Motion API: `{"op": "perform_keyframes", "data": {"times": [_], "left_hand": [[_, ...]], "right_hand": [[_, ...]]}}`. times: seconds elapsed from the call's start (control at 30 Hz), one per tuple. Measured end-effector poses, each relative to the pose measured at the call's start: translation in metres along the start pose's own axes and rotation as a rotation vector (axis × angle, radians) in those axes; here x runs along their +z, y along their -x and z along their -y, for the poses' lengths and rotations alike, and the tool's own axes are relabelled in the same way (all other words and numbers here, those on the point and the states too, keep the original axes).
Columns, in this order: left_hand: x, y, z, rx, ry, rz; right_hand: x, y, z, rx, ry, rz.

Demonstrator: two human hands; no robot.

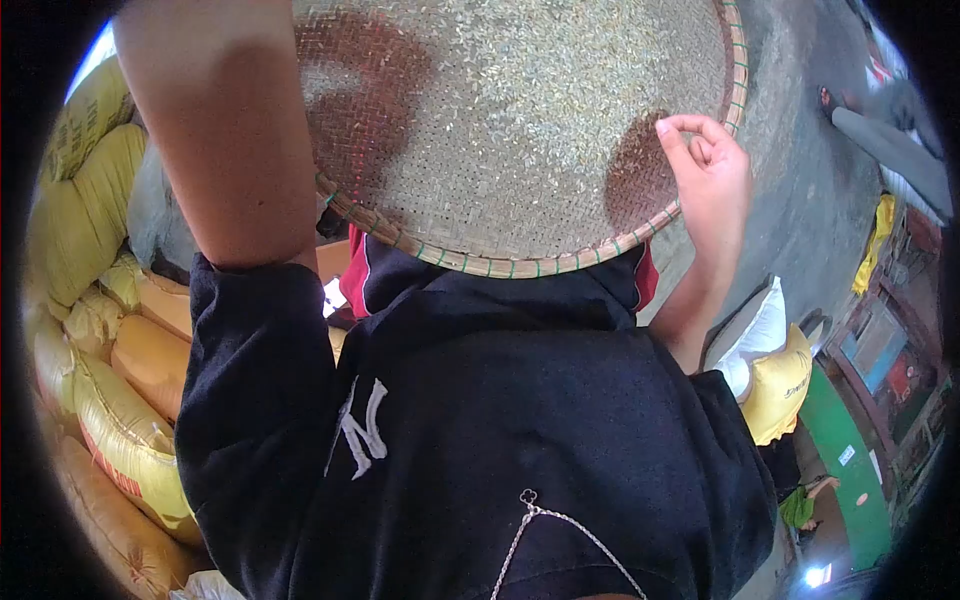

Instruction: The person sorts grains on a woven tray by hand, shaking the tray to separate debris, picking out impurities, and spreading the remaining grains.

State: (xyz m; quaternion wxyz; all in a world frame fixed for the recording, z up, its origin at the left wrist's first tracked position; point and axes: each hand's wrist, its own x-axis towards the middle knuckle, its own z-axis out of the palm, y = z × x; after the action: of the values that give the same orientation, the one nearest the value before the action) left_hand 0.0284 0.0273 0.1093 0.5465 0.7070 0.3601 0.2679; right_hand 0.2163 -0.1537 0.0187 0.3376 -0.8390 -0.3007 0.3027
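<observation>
A round woven tray [590,258] with a green-stitched rim spans the top of the view, its near edge close to my lap. Pale grains [560,80] lie scattered over its weave, thickest toward the upper middle. Above the tray's right side is my right hand [710,170], thumb and index fingertip pinched together and the other fingers curled; anything between the tips is too small to make out. My left forearm reaches up across the tray's left edge, and the hand is beyond the top of the frame.
Stacked yellow and orange sacks [130,440] fill the left side. At the right, white [750,335] and yellow sacks [780,385] stand near a green panel [845,460]. Another person's leg [880,150] shows at the upper right, and part of a person in green at the lower right.
</observation>
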Motion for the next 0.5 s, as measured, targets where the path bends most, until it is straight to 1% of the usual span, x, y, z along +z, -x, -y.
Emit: {"op": "perform_keyframes", "data": {"times": [0.07,0.17,0.5], "left_hand": [[0.0038,0.0021,0.0016,-0.001,0.013,0.02],[0.0084,0.0034,0.0025,0.004,0.028,0.041],[0.0049,0.0081,0.0035,0.045,0.058,0.054]], "right_hand": [[0.004,-0.0013,-0.0033,-0.046,0.109,0.026],[0.0068,-0.0003,-0.0014,-0.025,0.177,-0.013],[0.0118,-0.0011,-0.0025,-0.055,0.187,-0.025]]}}
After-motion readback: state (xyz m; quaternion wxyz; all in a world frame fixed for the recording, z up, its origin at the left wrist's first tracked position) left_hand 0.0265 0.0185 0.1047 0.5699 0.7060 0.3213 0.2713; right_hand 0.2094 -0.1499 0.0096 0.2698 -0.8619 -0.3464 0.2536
